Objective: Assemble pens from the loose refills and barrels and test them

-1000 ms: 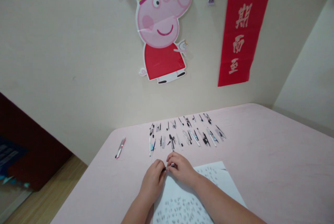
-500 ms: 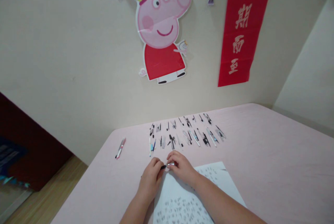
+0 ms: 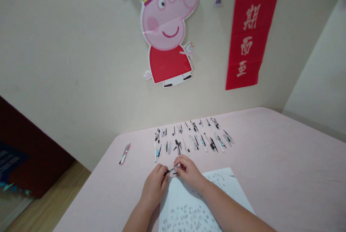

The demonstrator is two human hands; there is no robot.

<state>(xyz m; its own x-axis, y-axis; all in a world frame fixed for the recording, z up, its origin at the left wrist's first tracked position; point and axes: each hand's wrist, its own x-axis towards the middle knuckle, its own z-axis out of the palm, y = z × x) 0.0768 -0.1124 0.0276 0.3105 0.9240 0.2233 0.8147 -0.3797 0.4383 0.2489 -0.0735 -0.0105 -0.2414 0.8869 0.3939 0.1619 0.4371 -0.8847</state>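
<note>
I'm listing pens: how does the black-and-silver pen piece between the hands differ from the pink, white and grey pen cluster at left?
The black-and-silver pen piece is held by the left hand and right hand; the pink, white and grey pen cluster lies on the pink tabletop. The pen piece is mainly dark; the pen cluster is paler, with pink. Both look slender.

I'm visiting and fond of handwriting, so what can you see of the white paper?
The white paper bears dark, handwriting-like marks, too blurred to read. It lies flat and slanted on the pink tabletop, its near end out of frame, with a small dark mark near its far right corner. The right hand and forearm hide parts of it; whether they touch it is unclear.
</note>
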